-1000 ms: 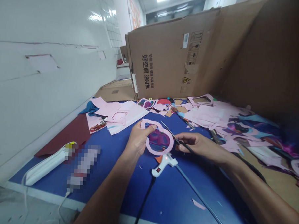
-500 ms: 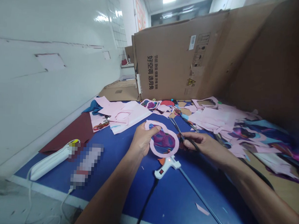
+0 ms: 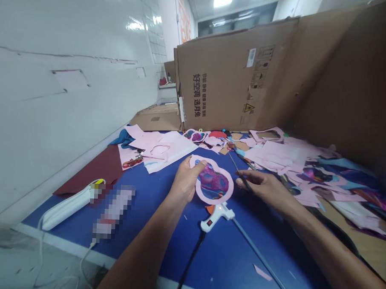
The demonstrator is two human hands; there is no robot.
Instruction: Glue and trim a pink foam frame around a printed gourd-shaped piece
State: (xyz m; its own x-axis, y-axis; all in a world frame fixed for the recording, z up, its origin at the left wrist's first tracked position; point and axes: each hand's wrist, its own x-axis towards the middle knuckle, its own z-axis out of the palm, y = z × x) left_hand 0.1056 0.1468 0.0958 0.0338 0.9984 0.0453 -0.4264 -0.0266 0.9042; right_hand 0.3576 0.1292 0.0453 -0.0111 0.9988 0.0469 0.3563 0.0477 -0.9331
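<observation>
My left hand (image 3: pixel 186 180) pinches the left edge of a rounded pink cutout (image 3: pixel 229 191) with a purple and blue patterned middle, thumb on top. To its right, my right hand (image 3: pixel 258 183) has its fingers around a pair of scissors (image 3: pixel 241 176); the slim blades point up and away, apart from the cutout. Part of the scissor handles is hidden by the fingers. Just below the cutout lies a white glue gun (image 3: pixel 216 218) with a red switch, a lit orange light and a long grey glue stick (image 3: pixel 261 256) out of its back.
Pink scraps (image 3: pixel 275 154) and patterned fabric pieces pile up at the right. Pink and white sheets (image 3: pixel 167 149) and dark red material (image 3: pixel 92 170) lie at the left, by a white power strip (image 3: pixel 70 205). A large cardboard box (image 3: pixel 227 86) stands behind the blue table (image 3: pixel 144 227).
The scissors have turned in my right hand, and their blades look closed together now where they were spread. The cutout has tilted slightly in my left hand.
</observation>
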